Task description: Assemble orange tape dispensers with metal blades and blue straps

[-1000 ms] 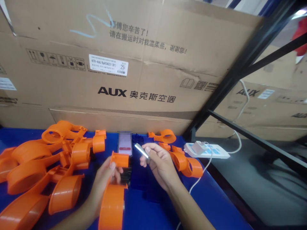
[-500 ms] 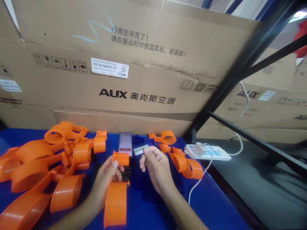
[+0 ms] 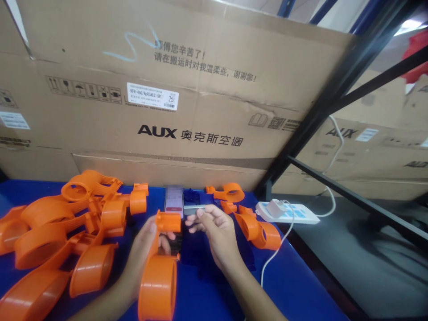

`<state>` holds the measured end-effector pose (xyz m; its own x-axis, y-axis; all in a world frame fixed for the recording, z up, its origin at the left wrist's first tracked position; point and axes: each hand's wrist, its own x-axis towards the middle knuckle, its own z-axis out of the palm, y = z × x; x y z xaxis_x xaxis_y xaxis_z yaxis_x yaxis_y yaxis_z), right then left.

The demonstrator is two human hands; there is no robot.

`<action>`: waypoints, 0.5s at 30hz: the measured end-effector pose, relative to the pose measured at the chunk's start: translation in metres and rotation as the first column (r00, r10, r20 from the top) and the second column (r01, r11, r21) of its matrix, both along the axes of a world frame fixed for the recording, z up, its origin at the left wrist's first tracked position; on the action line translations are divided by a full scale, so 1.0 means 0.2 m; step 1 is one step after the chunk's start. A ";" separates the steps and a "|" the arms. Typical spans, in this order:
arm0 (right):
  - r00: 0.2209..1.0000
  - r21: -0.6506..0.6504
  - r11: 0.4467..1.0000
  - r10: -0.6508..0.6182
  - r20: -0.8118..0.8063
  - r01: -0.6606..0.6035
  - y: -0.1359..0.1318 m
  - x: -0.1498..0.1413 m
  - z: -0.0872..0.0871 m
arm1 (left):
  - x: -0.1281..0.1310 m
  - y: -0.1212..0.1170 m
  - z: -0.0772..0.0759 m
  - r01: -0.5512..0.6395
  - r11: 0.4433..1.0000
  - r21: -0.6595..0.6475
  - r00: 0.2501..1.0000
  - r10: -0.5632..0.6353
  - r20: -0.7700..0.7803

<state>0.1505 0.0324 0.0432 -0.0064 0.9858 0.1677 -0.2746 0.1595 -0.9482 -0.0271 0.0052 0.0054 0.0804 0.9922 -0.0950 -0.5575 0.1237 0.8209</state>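
Observation:
My left hand (image 3: 144, 243) is closed around the handle part of an orange plastic tape dispenser (image 3: 157, 285), its wide ring hanging below and a smaller cylinder at the top. Between thumb and fingers of my right hand (image 3: 219, 234) is a small serrated metal blade (image 3: 194, 208), its toothed edge up. The blade is to the right of the dispenser's upper cylinder and apart from it. Behind both hands lies a phone (image 3: 173, 206) with a lit screen. Dark strips under my left hand are partly hidden.
Several orange dispensers (image 3: 42, 245) are heaped on the left of the blue table (image 3: 297, 285). More orange dispenser parts (image 3: 247, 225) lie right of my right hand. A white power strip (image 3: 301, 214) with a cable sits near the black rack post. A large cardboard box (image 3: 200, 98) stands behind.
My right hand has turned the blade from slanted to nearly level and moved it slightly down. The dispenser in my left hand has tilted, its ring swinging a little left and down.

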 end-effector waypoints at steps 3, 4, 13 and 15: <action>0.996 0.010 0.999 0.044 0.075 -0.044 0.00 0.01 0.01 | -0.01 0.01 -0.03 -0.018 0.996 0.091 0.997 0.025 -0.074; 0.994 0.013 0.999 0.045 0.097 -0.047 0.00 0.01 0.01 | -0.01 0.01 -0.04 -0.015 0.994 0.105 0.996 0.024 -0.085; 0.994 0.039 0.999 0.008 0.109 -0.013 0.03 0.04 0.01 | 0.01 -0.01 -0.04 -0.006 0.995 0.103 0.995 0.016 -0.100; 0.992 0.036 0.999 0.022 0.123 -0.026 0.02 0.04 0.02 | 0.01 -0.01 -0.03 -0.026 0.995 0.099 0.995 0.036 -0.097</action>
<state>0.1585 0.0367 0.0464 -0.0529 0.9781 0.2012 -0.1609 0.1906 -0.9684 -0.0255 0.0025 -0.0015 0.0448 0.9990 -0.0037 -0.4753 0.0246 0.8795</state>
